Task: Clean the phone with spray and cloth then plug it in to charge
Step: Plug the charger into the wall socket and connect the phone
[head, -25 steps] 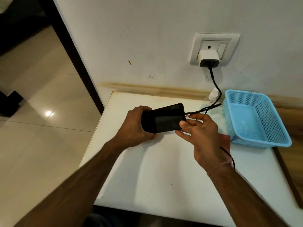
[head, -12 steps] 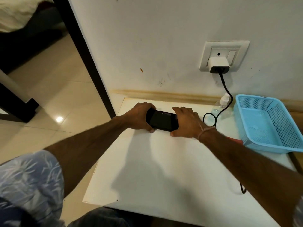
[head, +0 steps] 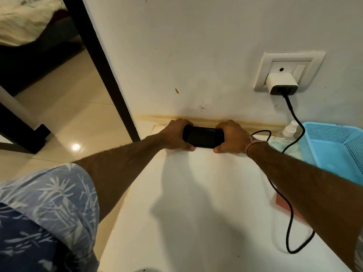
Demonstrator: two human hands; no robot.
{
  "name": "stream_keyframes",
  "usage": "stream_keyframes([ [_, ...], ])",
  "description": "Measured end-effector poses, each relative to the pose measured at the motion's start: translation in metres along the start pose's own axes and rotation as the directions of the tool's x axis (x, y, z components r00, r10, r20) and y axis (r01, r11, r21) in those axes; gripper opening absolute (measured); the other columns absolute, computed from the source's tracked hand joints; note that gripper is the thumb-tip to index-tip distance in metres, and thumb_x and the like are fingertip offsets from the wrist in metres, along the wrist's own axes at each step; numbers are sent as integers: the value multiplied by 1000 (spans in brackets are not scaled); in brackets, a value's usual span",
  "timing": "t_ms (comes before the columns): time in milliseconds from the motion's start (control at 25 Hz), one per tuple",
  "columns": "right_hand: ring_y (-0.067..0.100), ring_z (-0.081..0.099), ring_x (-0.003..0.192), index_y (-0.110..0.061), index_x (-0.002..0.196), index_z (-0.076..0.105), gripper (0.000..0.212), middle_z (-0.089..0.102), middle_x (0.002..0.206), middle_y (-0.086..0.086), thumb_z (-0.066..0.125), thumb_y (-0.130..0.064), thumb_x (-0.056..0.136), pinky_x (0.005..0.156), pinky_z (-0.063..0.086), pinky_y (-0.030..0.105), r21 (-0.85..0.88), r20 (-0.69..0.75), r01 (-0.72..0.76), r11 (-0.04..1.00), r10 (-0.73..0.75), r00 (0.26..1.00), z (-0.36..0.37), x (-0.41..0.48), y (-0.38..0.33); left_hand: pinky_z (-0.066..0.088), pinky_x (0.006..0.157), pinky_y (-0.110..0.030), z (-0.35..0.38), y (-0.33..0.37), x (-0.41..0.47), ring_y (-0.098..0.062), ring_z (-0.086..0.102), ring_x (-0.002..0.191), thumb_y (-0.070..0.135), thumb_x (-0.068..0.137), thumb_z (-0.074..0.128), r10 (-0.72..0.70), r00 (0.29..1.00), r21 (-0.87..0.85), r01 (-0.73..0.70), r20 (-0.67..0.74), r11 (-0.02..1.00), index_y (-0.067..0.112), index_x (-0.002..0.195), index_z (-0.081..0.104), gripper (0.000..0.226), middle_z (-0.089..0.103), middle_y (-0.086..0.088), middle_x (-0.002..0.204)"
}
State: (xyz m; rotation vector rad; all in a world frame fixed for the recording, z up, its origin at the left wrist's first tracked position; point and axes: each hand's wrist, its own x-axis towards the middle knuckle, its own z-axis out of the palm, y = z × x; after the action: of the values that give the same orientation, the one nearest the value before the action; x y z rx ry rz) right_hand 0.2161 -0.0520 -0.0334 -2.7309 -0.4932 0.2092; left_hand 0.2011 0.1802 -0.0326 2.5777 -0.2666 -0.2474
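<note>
Gripping the phone by its two short ends, we have our left hand clasped on one end and our right hand on the other, dark screen facing up, at the far edge of the white table near the wall. From the white charger in the wall socket, a black cable loops across the table under our right forearm. A spray bottle stands just beside the blue basket; a red cloth peeks out beneath that arm.
</note>
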Motion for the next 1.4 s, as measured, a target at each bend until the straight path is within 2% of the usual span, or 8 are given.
stream_keyframes([
  [280,28,55,101,-12,122,55,77,54,113,10,87,-38,57,89,53,43,-51,26,-27,998,29,999,2,10,1,46,105,-42,0,0,5,-24,40,128,32,69,90,0,1000,10,0,22,1000,16,138,49,82,49,-3,131],
  [680,30,51,109,-11,126,45,81,51,117,12,83,-39,60,93,50,43,-121,86,-82,989,93,992,5,17,-1,39,104,-37,3,4,8,-28,34,131,32,75,87,-51,997,88,46,52,995,15,143,40,85,44,-8,142],
  [880,37,41,127,-9,146,26,99,38,140,19,84,-28,68,105,40,42,4,-11,-73,997,73,997,0,-21,-14,35,114,-46,6,16,-10,-32,30,139,39,72,88,-85,993,194,100,-86,976,17,152,30,101,34,-9,153],
  [960,34,38,132,-10,148,27,95,34,146,16,82,-29,73,109,35,38,65,-78,-37,997,42,996,-5,-51,-15,32,117,-48,12,23,-25,-32,25,143,38,73,87,-100,983,182,128,-155,975,18,154,27,102,29,-8,157],
  [1080,25,51,122,-16,136,44,68,47,137,7,79,-29,78,102,42,34,206,-190,-28,978,68,979,-17,-98,-13,28,119,-44,34,39,-57,-32,24,145,40,75,85,-93,972,183,134,-215,974,18,154,28,100,26,-8,158],
  [1160,15,64,98,-18,121,55,45,60,122,1,76,-25,81,87,52,29,340,-330,-3,941,122,936,-34,-124,-14,25,120,-41,55,57,-81,-30,21,147,38,81,80,-84,976,121,110,-203,987,19,153,29,90,25,-6,160],
  [1280,5,64,72,-16,101,63,18,69,95,-2,71,-16,86,65,47,7,473,-543,53,879,244,804,-72,-149,-17,14,126,-38,86,83,-106,-25,14,153,33,98,60,-15,996,109,24,-83,994,18,158,24,72,20,-3,166],
  [1400,5,63,69,-15,97,63,12,68,86,-3,68,-15,86,65,50,12,560,-675,86,824,394,624,-108,-156,-16,3,127,-41,99,97,-109,-28,0,157,33,106,42,-18,998,191,8,55,982,17,162,11,66,6,-3,171],
])
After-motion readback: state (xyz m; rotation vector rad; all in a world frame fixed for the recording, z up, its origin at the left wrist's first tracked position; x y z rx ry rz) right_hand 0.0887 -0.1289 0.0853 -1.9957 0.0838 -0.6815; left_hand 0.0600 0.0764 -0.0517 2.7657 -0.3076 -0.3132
